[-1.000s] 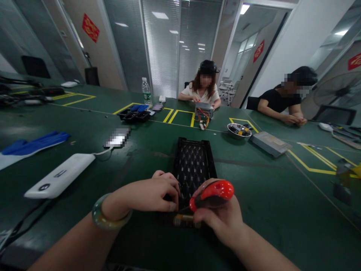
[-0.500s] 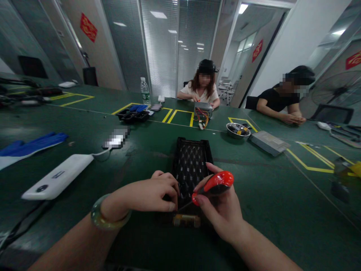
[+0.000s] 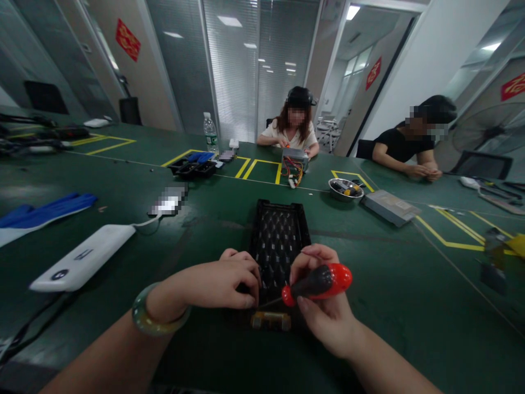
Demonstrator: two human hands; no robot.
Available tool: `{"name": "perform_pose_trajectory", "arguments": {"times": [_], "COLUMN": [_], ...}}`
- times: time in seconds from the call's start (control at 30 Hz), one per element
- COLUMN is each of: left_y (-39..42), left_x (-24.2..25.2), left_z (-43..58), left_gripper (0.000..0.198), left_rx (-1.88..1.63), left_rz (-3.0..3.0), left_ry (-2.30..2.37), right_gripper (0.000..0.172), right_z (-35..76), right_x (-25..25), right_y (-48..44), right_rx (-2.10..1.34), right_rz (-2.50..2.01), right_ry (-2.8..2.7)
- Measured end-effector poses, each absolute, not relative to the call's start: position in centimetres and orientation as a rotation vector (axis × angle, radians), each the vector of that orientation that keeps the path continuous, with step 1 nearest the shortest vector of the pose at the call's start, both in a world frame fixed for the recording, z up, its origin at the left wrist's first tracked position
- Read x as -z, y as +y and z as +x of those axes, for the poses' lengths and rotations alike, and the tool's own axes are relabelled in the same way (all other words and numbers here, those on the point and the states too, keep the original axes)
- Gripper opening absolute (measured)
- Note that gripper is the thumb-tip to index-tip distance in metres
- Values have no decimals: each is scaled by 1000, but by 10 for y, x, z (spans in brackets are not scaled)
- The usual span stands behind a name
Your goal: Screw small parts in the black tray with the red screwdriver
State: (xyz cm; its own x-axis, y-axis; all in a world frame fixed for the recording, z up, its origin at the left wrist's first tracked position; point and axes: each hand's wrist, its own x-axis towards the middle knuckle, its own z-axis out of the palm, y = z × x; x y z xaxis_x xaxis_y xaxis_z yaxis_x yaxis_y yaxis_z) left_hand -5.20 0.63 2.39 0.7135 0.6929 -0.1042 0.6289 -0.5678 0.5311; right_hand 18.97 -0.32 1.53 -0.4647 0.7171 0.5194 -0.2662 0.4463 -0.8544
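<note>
A ceiling light (image 3: 353, 12) is glowing beyond the grip, dimness is shrouding the table (image 3: 394, 295) around it, and the gripped screwdriver (image 3: 316, 282) is glinting faintly.

The right hand (image 3: 331, 317) holds a red-and-black screwdriver (image 3: 315, 282) across the near end of a black case (image 3: 276, 241) on the green bench (image 3: 394, 290); the left hand (image 3: 225, 280) curls at its left edge.

Power bank (image 3: 88, 258) left of casing (image 3: 277, 246)

We see a red-and-black screwdriver (image 3: 315, 282), its thin shaft (image 3: 271, 302) pointing left, tilted over the near end of a long black casing (image 3: 279, 241) with raised edges and a patterned inside.
</note>
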Motion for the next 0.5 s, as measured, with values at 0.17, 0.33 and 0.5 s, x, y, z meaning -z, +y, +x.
{"name": "perform_pose_trajectory", "arguments": {"times": [0.17,0.33,0.5], "left_y": [7,6,7], "left_x": [-24,-21,-23], "left_z": [-53,-55,-53], "left_gripper": [8,10,10], "left_rx": [-166,-192,-173], "left_rz": [2346,2335,2331], "left_ry": [1021,1002,1023], "right_gripper": [46,48,54], "right_z": [192,197,196], "right_x": [-18,-23,-21], "right_y": [-3,-2,0], "right_rx": [-1192,-1360,-1338], "right_rz": [-431,-433,-392], "right_ry": [-1702,-1803,-1843]}}
